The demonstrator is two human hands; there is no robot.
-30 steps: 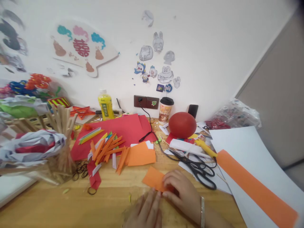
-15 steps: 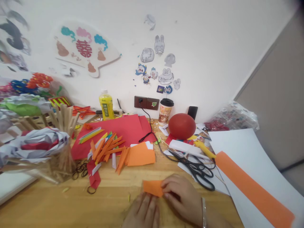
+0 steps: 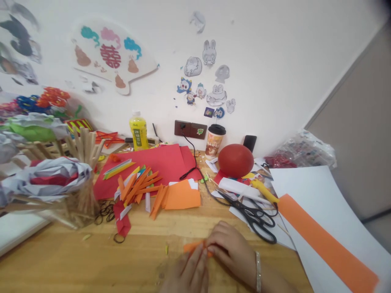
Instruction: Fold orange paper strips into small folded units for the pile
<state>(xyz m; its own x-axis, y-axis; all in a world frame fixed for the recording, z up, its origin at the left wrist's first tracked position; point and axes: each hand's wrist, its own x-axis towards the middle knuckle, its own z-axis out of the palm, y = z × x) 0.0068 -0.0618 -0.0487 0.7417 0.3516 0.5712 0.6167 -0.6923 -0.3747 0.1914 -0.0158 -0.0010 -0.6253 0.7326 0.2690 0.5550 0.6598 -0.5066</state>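
Observation:
A small piece of orange paper (image 3: 190, 246) lies on the wooden table in front of me, folded into a narrow strip and mostly covered by my fingers. The outstretched fingers of my left hand (image 3: 188, 270) lie over it and press it down. My right hand (image 3: 227, 249), with a sparkly bracelet at the wrist, pinches the right end of the paper with bent fingers. The two hands meet at the fingertips. Beyond them are an orange sheet (image 3: 183, 196) and a pile of folded orange strips (image 3: 139, 187).
Black scissors (image 3: 252, 215) lie right of my hands, near a yellow glue gun (image 3: 264, 191) and a red balloon (image 3: 235, 160). A long orange strip (image 3: 326, 240) rests on white paper at right. Behind stand a lidded cup (image 3: 214, 142) and a yellow bottle (image 3: 139, 132). Wooden sticks (image 3: 82, 150) stand at left.
The orange paper has gone from a wider flat piece to a narrow folded strip. My left fingers have moved up and right over it, against my right fingertips. The view has shifted slightly.

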